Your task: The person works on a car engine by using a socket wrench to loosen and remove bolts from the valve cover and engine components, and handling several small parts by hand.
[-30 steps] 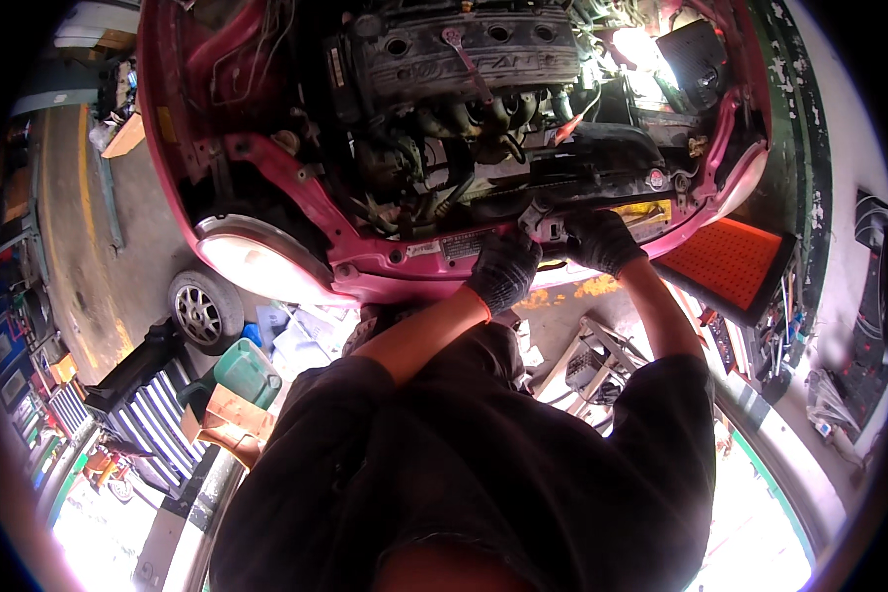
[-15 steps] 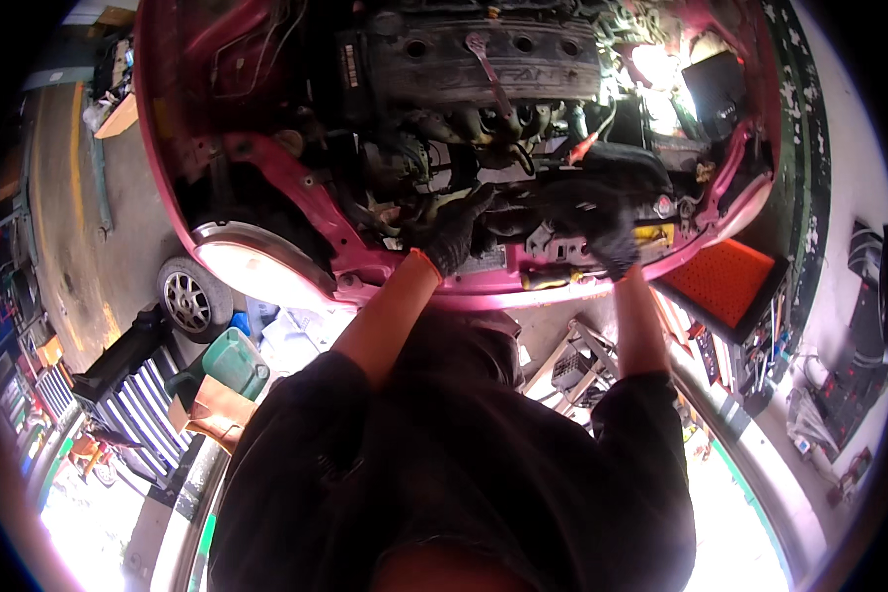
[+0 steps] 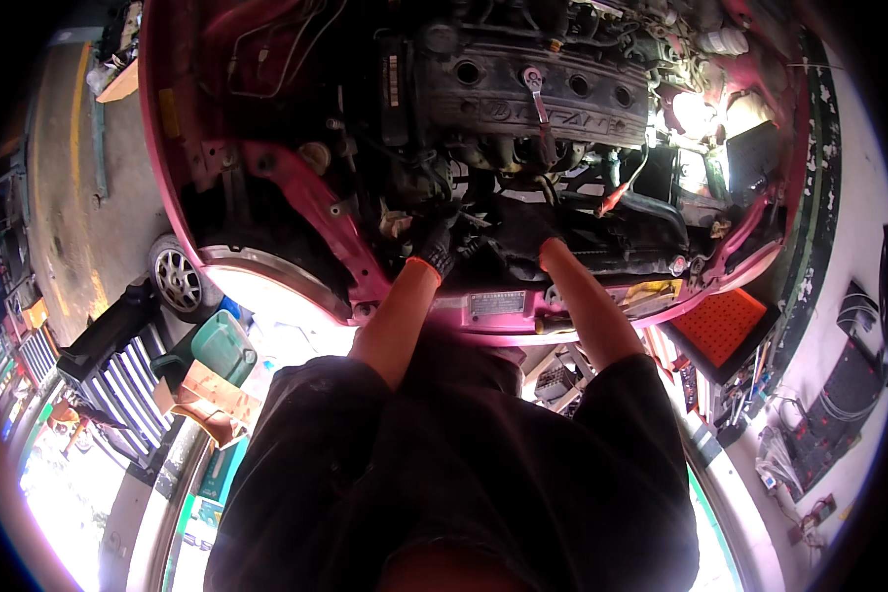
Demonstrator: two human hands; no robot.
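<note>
Both gloved hands are sunk into the engine bay of a pink car [image 3: 296,197], below the valve cover [image 3: 533,99]. The left hand [image 3: 436,247] is set among dark hoses; the right hand [image 3: 523,232] is pressed near a black part beside it. Their grip cannot be told. A ratchet wrench [image 3: 538,99] lies on the cover.

Both gloves, left [image 3: 434,245] and right [image 3: 523,232], look like dark matt knit cloth. The valve cover [image 3: 538,94] is dull, rough cast metal; the ratchet [image 3: 540,99] on it is bright smooth steel. The body panel [image 3: 296,197] is glossy pink painted metal.
</note>
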